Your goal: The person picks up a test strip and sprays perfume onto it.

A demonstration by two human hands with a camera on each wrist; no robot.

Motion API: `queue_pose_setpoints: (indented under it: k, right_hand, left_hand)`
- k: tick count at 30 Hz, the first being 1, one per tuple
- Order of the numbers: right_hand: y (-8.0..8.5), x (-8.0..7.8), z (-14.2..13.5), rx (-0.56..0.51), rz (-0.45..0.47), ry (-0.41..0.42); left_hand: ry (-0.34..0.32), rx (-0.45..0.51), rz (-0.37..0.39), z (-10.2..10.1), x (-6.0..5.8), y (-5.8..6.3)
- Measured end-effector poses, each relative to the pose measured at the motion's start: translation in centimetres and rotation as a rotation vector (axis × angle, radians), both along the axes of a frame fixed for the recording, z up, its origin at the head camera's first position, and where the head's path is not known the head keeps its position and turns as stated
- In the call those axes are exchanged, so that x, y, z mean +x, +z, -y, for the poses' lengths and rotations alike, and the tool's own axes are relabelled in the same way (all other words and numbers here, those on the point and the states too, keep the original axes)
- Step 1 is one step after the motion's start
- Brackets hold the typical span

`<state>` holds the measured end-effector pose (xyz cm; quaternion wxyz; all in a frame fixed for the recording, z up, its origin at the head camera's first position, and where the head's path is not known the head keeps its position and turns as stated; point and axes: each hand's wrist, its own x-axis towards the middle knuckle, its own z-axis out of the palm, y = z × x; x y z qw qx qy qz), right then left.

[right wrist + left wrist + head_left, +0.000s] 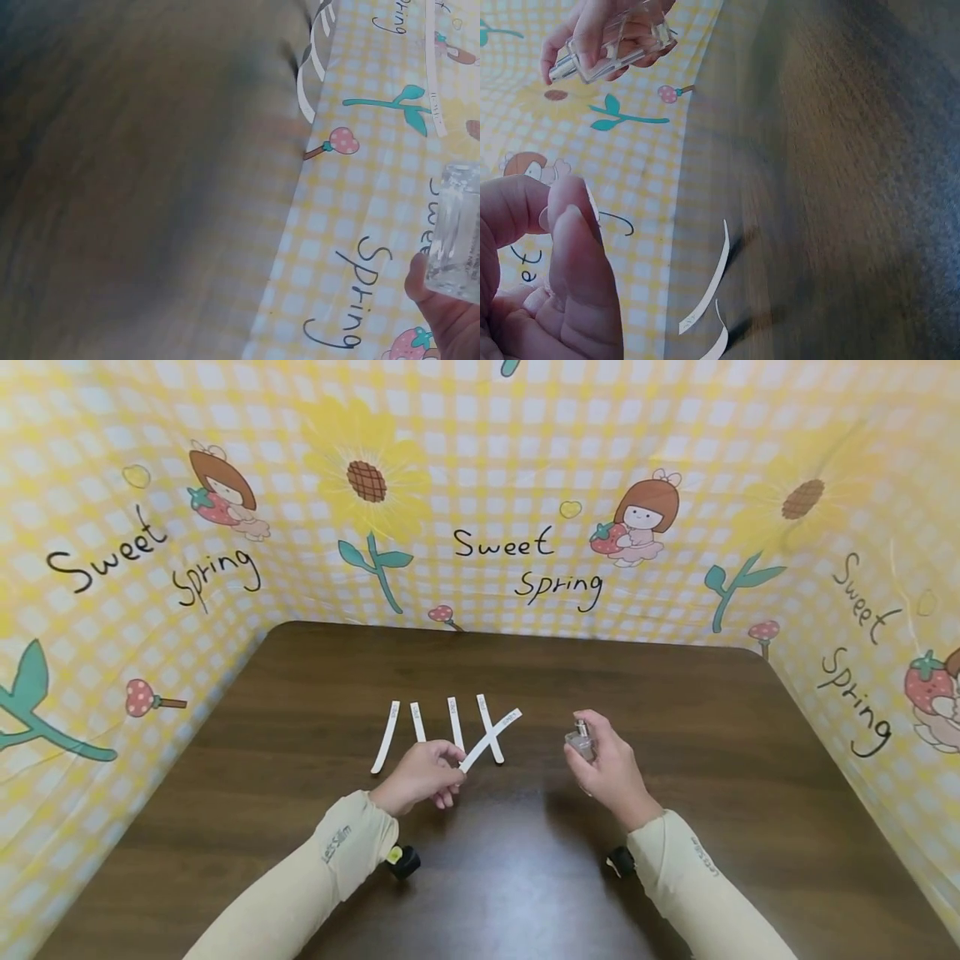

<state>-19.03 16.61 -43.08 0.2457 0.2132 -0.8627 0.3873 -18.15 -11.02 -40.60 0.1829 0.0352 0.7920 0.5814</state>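
My left hand point(420, 774) pinches the near end of a white paper test strip point(489, 742) between thumb and fingertips. The strip slants up to the right, its printed end toward the right hand. My right hand point(613, 774) grips a small clear glass perfume bottle point(579, 744), index finger on its silver spray top. In the left wrist view the bottle point(622, 49) is tilted; the right wrist view shows its glass body point(454, 240) beyond the strip's printed end point(435, 105). A gap separates strip and bottle.
Several more white strips point(386, 739) lie in a row on the dark wooden table point(300, 827), beside and beyond the left hand. The held strip overlaps the rightmost one in the head view. A yellow checked cloth point(487, 477) hangs behind and along both sides.
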Motion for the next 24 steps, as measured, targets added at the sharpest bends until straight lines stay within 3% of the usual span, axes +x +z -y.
queue_pose_setpoints:
  k: [6, 14, 24]
  right_hand:
    - [0.3, 0.3, 0.1, -0.026, -0.006, -0.030]
    - [1.5, 0.5, 0.3, -0.038, 0.078, -0.012]
    - [1.0, 0.8, 0.0, -0.033, 0.091, -0.046]
  left_hand:
    - [-0.009, -0.037, 0.010, -0.5, 0.4, 0.0]
    - [-0.036, -0.029, 0.000, -0.7, 0.6, 0.4]
    - [-0.043, -0.031, -0.003, -0.4, 0.6, 0.4]
